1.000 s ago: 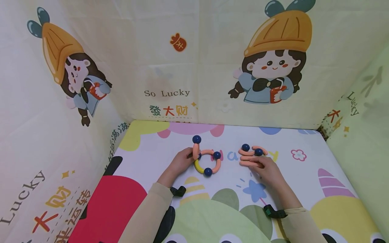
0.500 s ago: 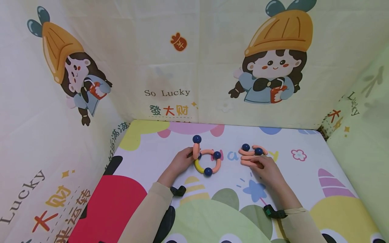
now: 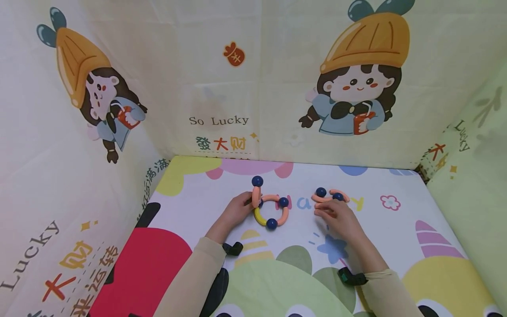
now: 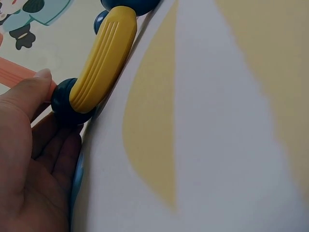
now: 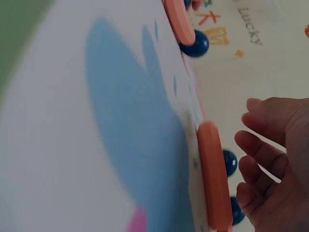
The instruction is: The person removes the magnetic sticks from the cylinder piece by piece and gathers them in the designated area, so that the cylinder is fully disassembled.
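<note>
Right of the left hand's [image 3: 239, 208] pinched ring [image 3: 259, 217], the parted right hand [image 3: 343, 219] is apparently choosing a stick [image 5: 215, 176] to grip.

From the head, looks forward and down from the near side of the ring [image 3: 271, 224], far enough back to include the bench [image 3: 388, 231], left hand [image 3: 239, 209], right hand [image 3: 341, 219] and the cloth [image 3: 285, 57] beyond the ring. From the left wrist, looks along the bench, rolled sideways, close beside the ring's yellow piece [image 4: 104, 60]. From the right wrist, looks low toward the cloth, likewise rolled, close to an orange stick [image 5: 215, 176] right of the ring. Shares part of the ring across all three.
</note>
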`<state>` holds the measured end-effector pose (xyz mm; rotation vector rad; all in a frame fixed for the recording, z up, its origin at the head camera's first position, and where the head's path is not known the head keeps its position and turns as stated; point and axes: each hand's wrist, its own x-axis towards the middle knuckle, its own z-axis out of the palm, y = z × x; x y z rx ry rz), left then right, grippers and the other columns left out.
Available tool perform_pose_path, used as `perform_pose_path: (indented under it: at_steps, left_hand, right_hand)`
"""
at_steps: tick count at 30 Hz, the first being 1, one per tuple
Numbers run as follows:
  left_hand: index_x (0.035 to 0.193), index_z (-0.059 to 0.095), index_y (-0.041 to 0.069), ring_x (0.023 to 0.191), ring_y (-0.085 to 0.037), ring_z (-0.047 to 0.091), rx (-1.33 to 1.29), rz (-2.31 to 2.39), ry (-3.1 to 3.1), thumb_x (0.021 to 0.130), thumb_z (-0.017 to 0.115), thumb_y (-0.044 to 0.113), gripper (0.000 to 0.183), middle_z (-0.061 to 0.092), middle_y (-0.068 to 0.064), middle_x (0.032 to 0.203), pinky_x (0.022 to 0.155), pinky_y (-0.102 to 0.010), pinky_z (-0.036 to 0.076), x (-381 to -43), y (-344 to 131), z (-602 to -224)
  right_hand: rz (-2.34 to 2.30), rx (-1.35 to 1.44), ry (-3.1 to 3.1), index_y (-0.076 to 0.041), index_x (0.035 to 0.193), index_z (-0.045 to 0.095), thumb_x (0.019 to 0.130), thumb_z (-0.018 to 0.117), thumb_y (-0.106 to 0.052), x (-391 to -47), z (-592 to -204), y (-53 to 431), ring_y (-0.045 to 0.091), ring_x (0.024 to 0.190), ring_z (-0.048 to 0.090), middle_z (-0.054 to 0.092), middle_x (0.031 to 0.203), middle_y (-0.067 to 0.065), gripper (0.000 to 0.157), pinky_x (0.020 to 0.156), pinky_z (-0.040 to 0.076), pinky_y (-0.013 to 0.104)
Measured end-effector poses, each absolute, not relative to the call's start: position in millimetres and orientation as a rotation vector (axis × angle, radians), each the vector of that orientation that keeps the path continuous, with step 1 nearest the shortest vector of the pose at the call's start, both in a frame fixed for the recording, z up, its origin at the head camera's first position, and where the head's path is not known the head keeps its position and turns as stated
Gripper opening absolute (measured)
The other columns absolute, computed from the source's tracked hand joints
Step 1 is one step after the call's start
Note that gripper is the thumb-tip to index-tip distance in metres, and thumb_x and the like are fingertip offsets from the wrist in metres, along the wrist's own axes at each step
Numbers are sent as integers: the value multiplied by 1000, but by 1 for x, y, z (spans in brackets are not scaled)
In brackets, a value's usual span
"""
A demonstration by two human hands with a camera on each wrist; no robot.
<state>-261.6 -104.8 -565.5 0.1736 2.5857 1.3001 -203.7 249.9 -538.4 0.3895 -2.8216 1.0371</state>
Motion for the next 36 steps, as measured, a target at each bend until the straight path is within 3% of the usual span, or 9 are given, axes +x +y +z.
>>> perform_pose_path:
  at_steps: [4,11,17,22,25,29,31,36]
  left_hand:
    - [132,59,36,136,-20,50,186,1300,2588,96,58,50,39,60,8,139,112,-47,43,-261,-105,-564]
    - [131,60,33,132,-20,53,219,1313,2572,97,59,48,38,61,7,137,110,-47,44,-259,-106,-562]
    - [131,61,31,131,-20,53,234,1321,2577,96,59,50,41,60,7,138,110,-48,44,-258,-106,-563]
    - [131,60,32,132,-22,53,233,1296,2599,98,57,47,37,61,5,136,111,-49,43,-260,-107,-563]
    - [131,60,31,132,-22,54,241,1306,2603,98,57,47,37,62,5,135,111,-50,43,-260,-108,-564]
    - [131,61,29,127,-22,56,271,1325,2610,98,57,43,36,64,4,131,109,-49,44,-259,-108,-564]
    - [131,61,28,125,-21,57,275,1329,2613,98,58,43,36,65,4,129,109,-49,45,-259,-109,-564]
    - [134,59,31,127,-21,56,267,1332,2605,98,56,48,40,64,6,132,110,-50,44,-258,-110,-563]
  right_hand:
    - [1058,487,-2818,-11,112,72,93,70,-21,-203,-531,231,16,87,57,68,99,1,22,76,51,27]
    - [1107,693,-2790,-14,115,71,94,68,-24,-205,-518,198,8,78,52,66,95,-7,23,66,47,23]
    - [1315,682,-2880,-22,120,69,98,62,-36,-207,-502,171,12,88,57,67,105,-12,28,78,52,27]
    - [1480,636,-2945,-39,115,67,95,61,-50,-213,-493,149,12,96,61,68,106,-16,24,87,52,35]
    - [1590,669,-2934,-35,120,65,95,61,-49,-217,-489,137,20,91,64,69,111,-9,29,79,54,36]
    - [1730,741,-2883,-22,129,62,98,59,-41,-222,-489,123,30,83,66,68,124,3,36,71,57,48]
    - [1780,730,-2869,-22,131,60,99,59,-39,-224,-488,117,31,81,67,67,126,4,36,69,57,52]
    - [1820,610,-2889,-31,129,60,95,63,-42,-227,-489,102,26,77,67,70,116,1,35,64,55,38]
